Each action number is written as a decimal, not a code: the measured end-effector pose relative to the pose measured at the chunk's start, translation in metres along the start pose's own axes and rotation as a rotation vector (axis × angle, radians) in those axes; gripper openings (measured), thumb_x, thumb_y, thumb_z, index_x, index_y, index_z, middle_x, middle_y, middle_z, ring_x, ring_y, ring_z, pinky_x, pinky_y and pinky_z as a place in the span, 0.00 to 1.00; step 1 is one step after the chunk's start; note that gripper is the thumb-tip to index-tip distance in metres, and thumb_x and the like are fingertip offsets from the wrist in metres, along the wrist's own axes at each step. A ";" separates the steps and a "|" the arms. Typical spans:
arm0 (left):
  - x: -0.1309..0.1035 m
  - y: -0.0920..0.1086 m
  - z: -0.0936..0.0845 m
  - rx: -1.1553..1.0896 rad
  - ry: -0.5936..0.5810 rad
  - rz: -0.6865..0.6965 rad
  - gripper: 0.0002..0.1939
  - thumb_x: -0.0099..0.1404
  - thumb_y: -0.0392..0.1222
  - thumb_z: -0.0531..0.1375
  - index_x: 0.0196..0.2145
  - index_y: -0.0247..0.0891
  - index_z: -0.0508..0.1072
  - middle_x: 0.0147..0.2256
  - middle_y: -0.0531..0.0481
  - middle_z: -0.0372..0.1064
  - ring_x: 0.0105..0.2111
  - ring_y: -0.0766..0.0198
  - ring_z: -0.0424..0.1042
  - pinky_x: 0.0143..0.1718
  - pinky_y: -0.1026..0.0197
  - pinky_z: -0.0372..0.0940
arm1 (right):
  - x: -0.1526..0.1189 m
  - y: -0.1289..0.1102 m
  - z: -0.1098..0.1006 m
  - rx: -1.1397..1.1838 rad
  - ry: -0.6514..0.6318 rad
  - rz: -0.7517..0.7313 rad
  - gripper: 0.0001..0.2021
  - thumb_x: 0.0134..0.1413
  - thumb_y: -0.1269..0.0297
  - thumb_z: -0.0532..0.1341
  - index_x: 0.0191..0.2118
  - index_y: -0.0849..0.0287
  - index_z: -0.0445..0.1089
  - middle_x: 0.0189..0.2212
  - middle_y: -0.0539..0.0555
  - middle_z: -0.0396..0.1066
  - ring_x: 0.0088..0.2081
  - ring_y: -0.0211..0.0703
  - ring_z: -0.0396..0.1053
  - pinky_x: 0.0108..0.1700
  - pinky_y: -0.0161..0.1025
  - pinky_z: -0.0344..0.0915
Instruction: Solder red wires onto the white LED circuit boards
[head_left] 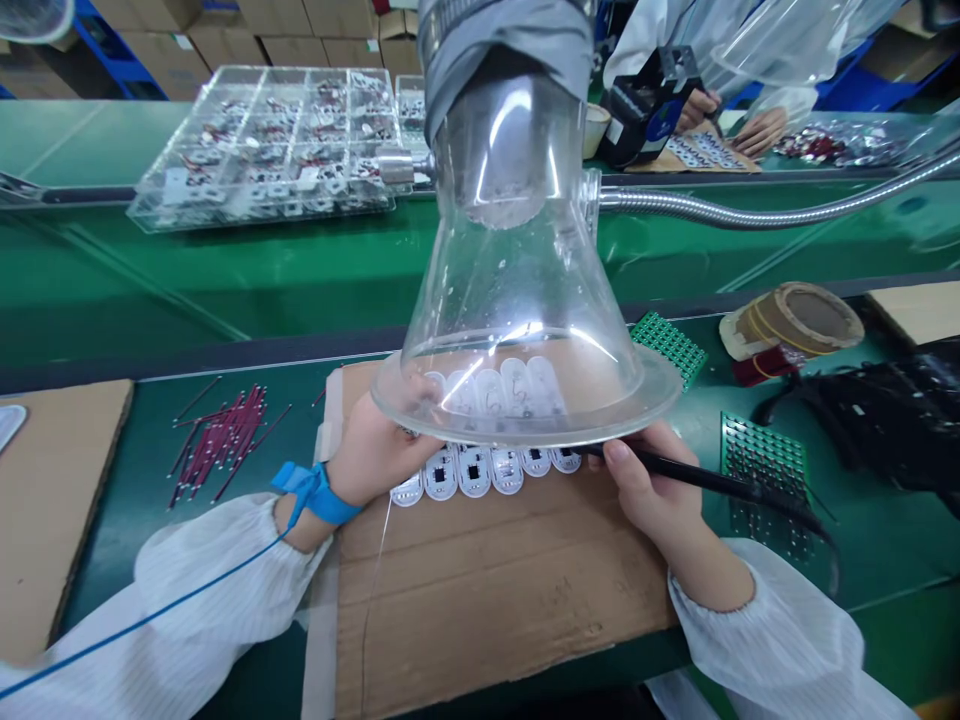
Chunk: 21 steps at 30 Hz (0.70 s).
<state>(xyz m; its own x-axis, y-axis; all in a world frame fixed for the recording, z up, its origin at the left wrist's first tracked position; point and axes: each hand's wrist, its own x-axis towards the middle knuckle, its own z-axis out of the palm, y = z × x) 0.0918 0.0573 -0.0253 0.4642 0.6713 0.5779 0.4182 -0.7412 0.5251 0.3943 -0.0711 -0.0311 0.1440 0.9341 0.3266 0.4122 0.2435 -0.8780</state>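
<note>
Two rows of white oval circuit boards (474, 472) lie on a brown cardboard sheet (495, 590), partly under a clear fume hood (517, 300). My left hand (386, 445), with a blue wrist strap (319, 493), is closed at the left end of the boards. A thin wire (381, 550) hangs down from near its fingers; the fingertips are partly hidden behind the hood's rim. My right hand (652, 475) is wrapped round a black soldering iron (697, 477) at the right end of the rows. The iron's tip is hard to make out.
Dark red wires (225, 440) lie left. Green board panels (763, 450), a tape roll (802, 318) and a black bundle (892, 410) are right. A compartment tray (277, 145) stands on the ledge behind. Another person's hands (759, 132) work at the back right.
</note>
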 end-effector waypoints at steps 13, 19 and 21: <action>0.008 0.005 -0.004 -0.026 -0.075 0.014 0.07 0.74 0.37 0.61 0.35 0.41 0.72 0.32 0.51 0.74 0.33 0.61 0.72 0.36 0.57 0.69 | 0.003 -0.001 -0.002 -0.126 -0.035 -0.060 0.08 0.73 0.53 0.68 0.46 0.51 0.80 0.29 0.50 0.79 0.26 0.43 0.76 0.27 0.39 0.71; -0.002 -0.004 0.002 -0.047 0.004 -0.010 0.02 0.74 0.39 0.61 0.40 0.42 0.75 0.36 0.50 0.81 0.38 0.57 0.79 0.41 0.53 0.74 | 0.002 -0.002 -0.001 0.005 0.024 -0.036 0.08 0.75 0.53 0.67 0.46 0.50 0.79 0.29 0.50 0.81 0.25 0.42 0.78 0.26 0.38 0.73; -0.004 -0.005 0.003 -0.061 -0.024 -0.039 0.03 0.74 0.41 0.61 0.41 0.41 0.76 0.38 0.48 0.82 0.39 0.55 0.80 0.42 0.52 0.75 | 0.002 -0.004 0.001 0.047 0.039 -0.025 0.08 0.76 0.53 0.66 0.46 0.49 0.79 0.29 0.51 0.81 0.26 0.43 0.79 0.26 0.38 0.74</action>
<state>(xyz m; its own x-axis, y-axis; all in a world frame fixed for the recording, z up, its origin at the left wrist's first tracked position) 0.0899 0.0588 -0.0320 0.4673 0.6990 0.5412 0.3886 -0.7123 0.5845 0.3923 -0.0698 -0.0275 0.1696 0.9171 0.3608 0.3737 0.2789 -0.8846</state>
